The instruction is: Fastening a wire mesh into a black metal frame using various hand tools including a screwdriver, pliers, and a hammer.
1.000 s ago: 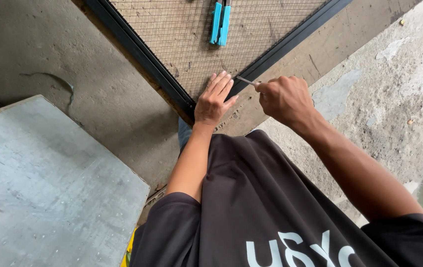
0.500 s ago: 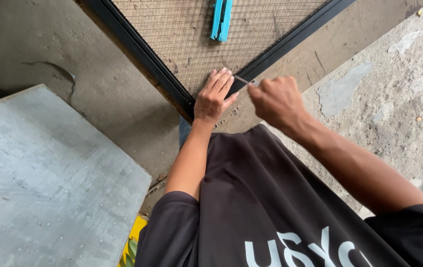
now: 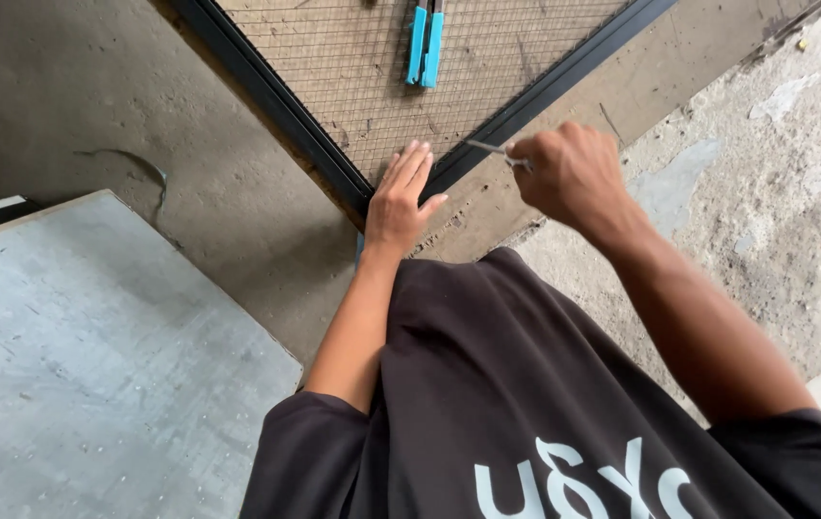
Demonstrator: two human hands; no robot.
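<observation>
Left hand (image 3: 401, 204) lies flat, open, on the mesh screen (image 3: 362, 67) corner. Right hand (image 3: 572, 173) grips a thin metal tool (image 3: 487, 148). Keep mesh pinned taut, tool angle low.

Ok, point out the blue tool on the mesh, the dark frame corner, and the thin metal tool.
blue tool (image 3: 426, 43), head view, middle of its two handles
dark frame (image 3: 281, 106), head view, left bar above the corner
thin metal tool (image 3: 485, 147), head view, bare shaft left of the right hand (image 3: 574, 173)

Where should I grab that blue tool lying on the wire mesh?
Probably from above, pinching across its two long blue handles about midway. It lies flat on the mesh with the handles side by side, so both narrow sides are open. Its upper end is cut off by the picture edge.
</observation>
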